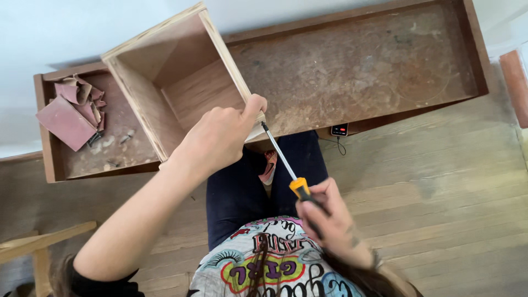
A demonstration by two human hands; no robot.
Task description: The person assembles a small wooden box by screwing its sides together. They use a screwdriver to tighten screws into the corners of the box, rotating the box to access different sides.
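An open plywood box [165, 77] stands on a worn brown workbench [374, 66], its opening facing me. My left hand [220, 135] grips the box's near right corner, thumb on the edge. A screwdriver [286, 162] with a steel shaft and an orange and black handle is held in my right hand [330, 220]. Its tip meets the box's lower right edge just beside my left thumb.
Several pieces of reddish sandpaper [74, 113] lie piled at the bench's left end, with small bits of debris beside them. A small black device [339, 130] with a cord hangs under the bench front. A wooden frame piece [38, 245] sits lower left on the plank floor.
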